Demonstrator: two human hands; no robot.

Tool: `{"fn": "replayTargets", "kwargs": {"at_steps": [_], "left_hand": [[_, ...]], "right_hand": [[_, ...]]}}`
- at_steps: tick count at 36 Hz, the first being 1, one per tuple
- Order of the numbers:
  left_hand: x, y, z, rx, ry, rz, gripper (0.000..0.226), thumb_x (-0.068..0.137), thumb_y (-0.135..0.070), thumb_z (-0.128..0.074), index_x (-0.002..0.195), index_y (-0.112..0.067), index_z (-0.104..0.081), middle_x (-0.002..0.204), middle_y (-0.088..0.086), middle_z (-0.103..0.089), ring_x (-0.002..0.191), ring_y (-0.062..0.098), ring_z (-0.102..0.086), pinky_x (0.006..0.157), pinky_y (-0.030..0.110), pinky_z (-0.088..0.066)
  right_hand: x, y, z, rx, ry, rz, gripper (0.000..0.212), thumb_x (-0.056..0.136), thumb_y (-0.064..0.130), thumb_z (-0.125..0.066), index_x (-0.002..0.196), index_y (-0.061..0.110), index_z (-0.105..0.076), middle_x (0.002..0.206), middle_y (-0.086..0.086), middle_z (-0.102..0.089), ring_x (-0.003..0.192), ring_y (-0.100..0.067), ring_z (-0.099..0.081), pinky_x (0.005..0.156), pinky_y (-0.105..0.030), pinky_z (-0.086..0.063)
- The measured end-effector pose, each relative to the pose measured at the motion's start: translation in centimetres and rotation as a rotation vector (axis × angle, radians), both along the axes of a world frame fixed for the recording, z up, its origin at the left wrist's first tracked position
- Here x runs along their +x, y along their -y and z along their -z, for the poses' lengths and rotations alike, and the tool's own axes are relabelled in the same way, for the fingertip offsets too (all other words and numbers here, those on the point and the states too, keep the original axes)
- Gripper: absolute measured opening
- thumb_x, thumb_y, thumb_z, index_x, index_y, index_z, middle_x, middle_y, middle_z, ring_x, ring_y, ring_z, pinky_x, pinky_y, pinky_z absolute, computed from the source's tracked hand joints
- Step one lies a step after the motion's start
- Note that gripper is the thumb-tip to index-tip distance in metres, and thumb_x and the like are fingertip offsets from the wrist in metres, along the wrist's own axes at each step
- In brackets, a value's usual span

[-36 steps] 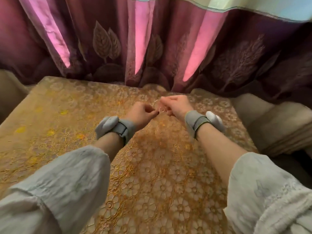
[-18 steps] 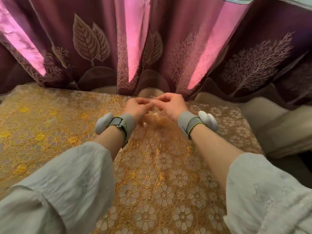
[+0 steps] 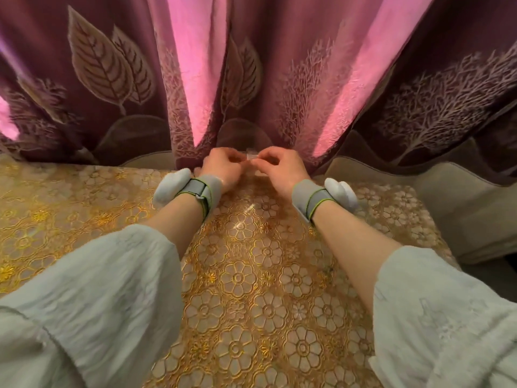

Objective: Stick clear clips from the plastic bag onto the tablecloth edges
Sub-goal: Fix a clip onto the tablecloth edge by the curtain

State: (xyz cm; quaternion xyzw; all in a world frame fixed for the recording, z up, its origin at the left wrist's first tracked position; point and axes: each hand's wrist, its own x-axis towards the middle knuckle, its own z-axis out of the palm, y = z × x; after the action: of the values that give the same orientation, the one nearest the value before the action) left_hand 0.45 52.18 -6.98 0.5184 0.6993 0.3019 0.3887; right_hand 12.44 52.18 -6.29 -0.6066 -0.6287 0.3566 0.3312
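A gold floral tablecloth (image 3: pixel 246 275) covers the table in front of me. At its far edge my left hand (image 3: pixel 223 166) and my right hand (image 3: pixel 279 169) meet fingertip to fingertip. Between them they pinch a small clear clip (image 3: pixel 252 156), held just above the cloth's far edge against the curtain. Both hands have their fingers curled around the clip. Grey wrist straps sit on both wrists. The plastic bag is not in view.
A maroon and pink curtain (image 3: pixel 195 79) with leaf and tree patterns hangs right behind the table's far edge. A beige cushioned seat (image 3: pixel 461 197) lies past the table's right side. My pale sleeves fill the bottom corners.
Both hands have moved forward together from the middle of the tablecloth to its far edge by the curtain, keeping the clip pinched between them. My view has come closer.
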Motion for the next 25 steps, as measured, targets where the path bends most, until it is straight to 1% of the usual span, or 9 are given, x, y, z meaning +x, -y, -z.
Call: {"fn": "replayTargets", "kwargs": {"at_steps": [2, 4, 10, 13, 15, 17, 19, 21, 25], "left_hand": [[0.1, -0.6, 0.4, -0.01, -0.031, 0.004, 0.041, 0.059, -0.046, -0.067, 0.096, -0.026, -0.069, 0.11, 0.009, -0.069, 0.109, 0.027, -0.059, 0.102, 0.039, -0.042], [0.0, -1.2, 0.8, -0.008, -0.062, 0.004, 0.029, 0.072, -0.033, -0.069, 0.1, -0.024, -0.069, 0.114, 0.009, -0.067, 0.111, 0.027, -0.058, 0.1, 0.031, -0.043], [0.1, -2.7, 1.6, -0.038, -0.099, 0.036, 0.017, 0.076, -0.026, -0.068, 0.093, -0.027, -0.067, 0.117, 0.01, -0.065, 0.11, 0.027, -0.058, 0.098, 0.03, -0.044], [0.5, -3.5, 2.0, -0.062, -0.097, 0.043, 0.023, 0.081, -0.018, -0.064, 0.103, -0.02, -0.067, 0.121, 0.009, -0.063, 0.113, 0.027, -0.057, 0.096, 0.028, -0.043], [0.7, -3.7, 2.0, -0.084, -0.094, 0.033, 0.025, 0.083, -0.014, -0.06, 0.107, -0.016, -0.067, 0.12, 0.011, -0.064, 0.112, 0.028, -0.058, 0.091, 0.028, -0.044], [0.7, -3.9, 1.9, -0.113, -0.098, 0.045, 0.025, 0.083, -0.011, -0.057, 0.106, -0.012, -0.067, 0.116, 0.013, -0.065, 0.109, 0.03, -0.059, 0.082, 0.026, -0.044], [0.8, -4.2, 2.1, -0.154, -0.118, 0.058, 0.027, 0.081, -0.009, -0.055, 0.106, -0.006, -0.066, 0.116, 0.016, -0.065, 0.109, 0.031, -0.06, 0.082, 0.027, -0.045], [0.8, -4.6, 2.2, -0.2, -0.181, 0.069, 0.033, 0.081, -0.012, -0.055, 0.111, -0.003, -0.064, 0.119, 0.016, -0.064, 0.11, 0.031, -0.059, 0.087, 0.031, -0.048], [1.3, -5.1, 1.9, -0.252, -0.298, 0.118, 0.039, 0.085, -0.018, -0.055, 0.12, -0.001, -0.057, 0.126, 0.016, -0.059, 0.115, 0.029, -0.056, 0.086, 0.028, -0.045]], "right_hand": [[-0.1, -0.6, 0.8, 0.009, 0.019, -0.004, 0.021, 0.084, 0.019, -0.065, 0.097, 0.003, -0.069, 0.084, -0.001, -0.057, 0.083, -0.014, -0.05, 0.077, -0.022, -0.038], [-0.2, -0.9, 1.3, 0.009, 0.056, -0.016, 0.021, 0.085, 0.02, -0.063, 0.098, 0.004, -0.068, 0.084, -0.001, -0.056, 0.083, -0.014, -0.049, 0.077, -0.021, -0.036], [0.3, -2.3, 1.8, -0.001, 0.127, -0.077, 0.02, 0.087, 0.02, -0.06, 0.1, 0.006, -0.066, 0.09, -0.004, -0.06, 0.086, -0.016, -0.051, 0.086, -0.03, -0.044], [0.6, -2.7, 1.8, -0.061, 0.103, -0.071, 0.021, 0.088, 0.022, -0.058, 0.101, 0.007, -0.066, 0.089, -0.003, -0.058, 0.085, -0.016, -0.05, 0.084, -0.029, -0.042], [0.5, -2.9, 1.8, -0.113, 0.084, -0.073, 0.018, 0.089, 0.023, -0.057, 0.098, 0.01, -0.066, 0.091, -0.01, -0.064, 0.084, -0.017, -0.051, 0.081, -0.028, -0.042], [0.4, -3.1, 1.6, -0.165, 0.063, -0.079, 0.009, 0.09, 0.022, -0.056, 0.091, 0.015, -0.062, 0.095, -0.016, -0.067, 0.082, -0.016, -0.052, 0.073, -0.024, -0.043], [0.3, -3.3, 1.5, -0.198, 0.036, -0.084, 0.007, 0.091, 0.019, -0.055, 0.089, 0.015, -0.06, 0.089, -0.016, -0.065, 0.079, -0.016, -0.051, 0.059, -0.016, -0.042], [0.3, -3.5, 1.5, -0.226, 0.02, -0.072, 0.009, 0.091, 0.017, -0.054, 0.09, 0.012, -0.062, 0.075, -0.008, -0.059, 0.066, -0.015, -0.051, 0.043, -0.006, -0.035], [0.4, -4.1, 1.7, -0.311, -0.041, -0.051, 0.03, 0.091, 0.013, -0.054, 0.062, 0.017, -0.05, 0.045, 0.006, -0.054, 0.032, -0.003, -0.047, 0.031, -0.007, -0.033]]}}
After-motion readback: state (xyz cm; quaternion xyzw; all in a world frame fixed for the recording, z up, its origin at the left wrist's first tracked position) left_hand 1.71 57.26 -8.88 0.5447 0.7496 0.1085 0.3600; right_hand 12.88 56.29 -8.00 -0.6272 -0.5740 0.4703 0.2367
